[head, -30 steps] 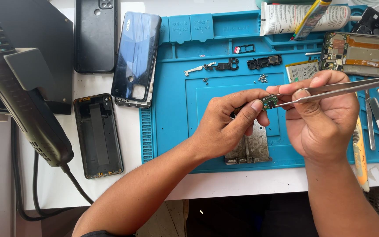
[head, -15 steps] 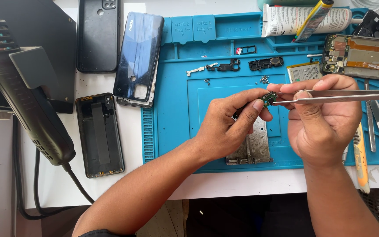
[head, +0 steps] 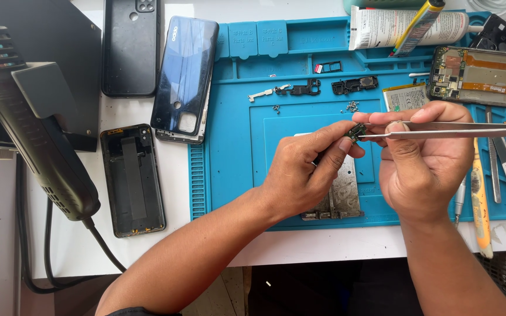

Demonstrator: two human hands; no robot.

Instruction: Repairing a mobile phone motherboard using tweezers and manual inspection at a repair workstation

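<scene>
**Hands at the mat: small part pinched, tweezers on it**

Left hand [head: 300, 175] is mine, closed in a pinch: thumb and forefinger hold a small dark part [head: 355, 132] above the blue mat [head: 235, 169]. My right hand [head: 426, 167] sits at three o'clock of the left, fingers pressed together around metal tweezers [head: 440, 130]; the tips meet the part, and the handle runs out toward three o'clock, to the picture's edge.

Under both hands, on the mat, lies a metal plate [head: 341, 199], partly covered by my left fingers. At twelve o'clock of the part, small black pieces [head: 355, 85] and loose screws [head: 352, 106] lie on the mat. At one o'clock rests an opened phone [head: 481, 76] with its boards showing, and above it a white tube [head: 382, 26].

At nine o'clock, off the mat, a blue phone back [head: 184, 76] lies beside a black phone [head: 131, 47]; below them lies a black phone shell [head: 132, 178]. Farther toward nine o'clock, a black heat gun [head: 30, 123] slants across the table [head: 177, 246].
</scene>
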